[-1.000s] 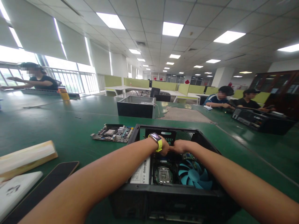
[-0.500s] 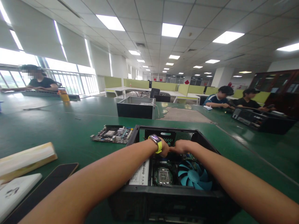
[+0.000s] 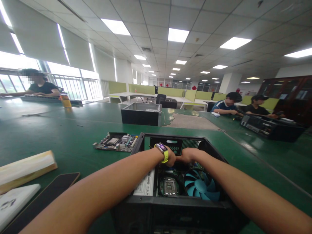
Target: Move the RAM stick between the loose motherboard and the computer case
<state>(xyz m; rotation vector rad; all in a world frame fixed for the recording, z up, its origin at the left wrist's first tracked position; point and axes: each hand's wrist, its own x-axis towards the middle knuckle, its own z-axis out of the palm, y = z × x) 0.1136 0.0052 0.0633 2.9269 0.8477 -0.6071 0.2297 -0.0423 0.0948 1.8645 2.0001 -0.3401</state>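
Note:
An open black computer case (image 3: pixel 195 204) lies on its side in front of me. Both my hands reach inside it, close together near its far wall. My left hand (image 3: pixel 171 157), below a watch with a yellow-green strap (image 3: pixel 165 155), has its fingers curled down and mostly hidden. Beside it, my right hand (image 3: pixel 189 155) is bent with the fingers closed towards the left one; whatever they pinch is out of sight. Nearer me in the case are a blue fan (image 3: pixel 201 186), a CPU socket (image 3: pixel 170 186) and a white-labelled power supply (image 3: pixel 147 184).
A loose motherboard (image 3: pixel 117 142) lies left of the case. Further back stands another open case (image 3: pixel 141 116). A phone (image 3: pixel 55 191), a white box (image 3: pixel 18 201) and a pale long block (image 3: pixel 29 167) sit at left. Several people work around the green table (image 3: pixel 80 136).
The view has shifted slightly. Both hands stay at nearly the same spot inside the case, with little visible movement of the fingers.

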